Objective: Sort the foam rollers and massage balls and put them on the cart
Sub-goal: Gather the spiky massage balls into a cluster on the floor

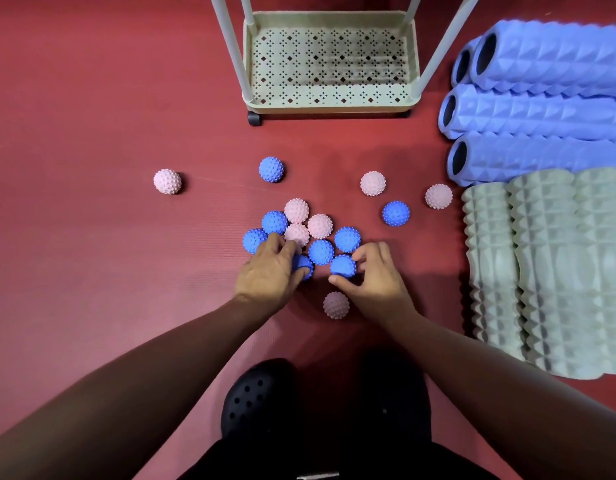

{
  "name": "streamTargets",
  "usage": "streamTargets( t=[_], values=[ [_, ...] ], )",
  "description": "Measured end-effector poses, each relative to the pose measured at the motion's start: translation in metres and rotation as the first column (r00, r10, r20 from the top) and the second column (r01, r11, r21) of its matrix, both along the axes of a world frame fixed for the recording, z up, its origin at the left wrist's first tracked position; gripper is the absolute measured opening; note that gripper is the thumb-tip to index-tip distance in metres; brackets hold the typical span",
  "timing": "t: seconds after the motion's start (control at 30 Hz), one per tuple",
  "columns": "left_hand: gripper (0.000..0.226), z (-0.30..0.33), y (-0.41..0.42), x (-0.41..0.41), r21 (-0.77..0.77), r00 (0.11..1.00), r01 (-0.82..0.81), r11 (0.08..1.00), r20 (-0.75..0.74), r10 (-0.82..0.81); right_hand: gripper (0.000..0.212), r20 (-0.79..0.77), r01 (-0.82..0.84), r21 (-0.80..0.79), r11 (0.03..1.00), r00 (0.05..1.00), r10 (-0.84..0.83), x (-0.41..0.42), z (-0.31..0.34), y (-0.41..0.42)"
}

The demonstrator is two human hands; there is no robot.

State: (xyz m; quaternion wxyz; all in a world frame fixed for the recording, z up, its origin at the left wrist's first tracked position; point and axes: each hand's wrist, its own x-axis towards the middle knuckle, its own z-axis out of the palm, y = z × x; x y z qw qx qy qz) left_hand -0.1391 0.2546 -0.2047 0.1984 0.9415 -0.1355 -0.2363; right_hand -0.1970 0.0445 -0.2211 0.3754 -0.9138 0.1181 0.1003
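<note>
Two hands work a cluster of knobbly spiked balls: left hand (270,268) curls over a blue ball (303,266), right hand (375,271) pinches another blue ball (343,265); ridged foam rollers (541,109) lie right.

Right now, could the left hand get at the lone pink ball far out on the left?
Probably yes. The pink ball sits alone on bare mat, nothing between it and the left hand, though that hand already grips a blue ball.

The person's arms are bare, with no sleeves, and the left hand (268,271) and right hand (375,275) wear nothing. On one foot is a black shoe (254,400) with little round holes. The clothes below look black too.
</note>
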Motion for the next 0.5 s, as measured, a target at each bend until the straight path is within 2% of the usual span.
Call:
streamTargets(
  t=[0.07, 0.13, 0.17, 0.23, 0.3, 0.43, 0.5],
  values=[
    [0.043, 0.001, -0.004, 0.001, 0.036, 1.000, -0.021, 0.999, -0.002, 0.021, 0.048, 0.200, -0.212, -0.237, 0.948, 0.944, 0.262, -0.011, 0.001, -0.003],
    [0.043, 0.002, -0.006, 0.001, 0.051, 0.998, -0.055, 0.997, -0.004, 0.056, 0.047, 0.197, -0.396, -0.449, 0.801, 0.830, 0.522, -0.019, -0.001, -0.006],
    [0.043, 0.003, -0.006, 0.001, 0.051, 0.998, -0.064, 0.997, -0.007, 0.065, 0.047, 0.149, -0.439, -0.503, 0.745, 0.805, 0.575, -0.020, -0.001, -0.006],
    [0.043, 0.004, -0.006, 0.001, 0.049, 0.997, -0.070, 0.996, -0.014, 0.071, 0.046, 0.093, -0.463, -0.544, 0.700, 0.796, 0.599, -0.018, -0.002, -0.004],
    [0.042, 0.005, -0.006, 0.001, 0.047, 0.997, -0.077, 0.996, -0.017, 0.078, 0.043, 0.129, -0.467, -0.550, 0.692, 0.771, 0.623, -0.015, -0.002, 0.000],
    [0.044, 0.006, -0.004, 0.002, 0.005, 0.993, -0.118, 0.993, -0.014, 0.118, 0.037, 0.266, -0.382, -0.470, 0.796, 0.798, 0.540, -0.004, 0.003, 0.005],
    [0.043, 0.006, -0.002, 0.003, -0.028, 0.988, -0.156, 0.987, 0.003, 0.157, 0.038, 0.255, -0.361, -0.432, 0.826, 0.830, 0.496, 0.001, 0.005, 0.007]
  ],
)
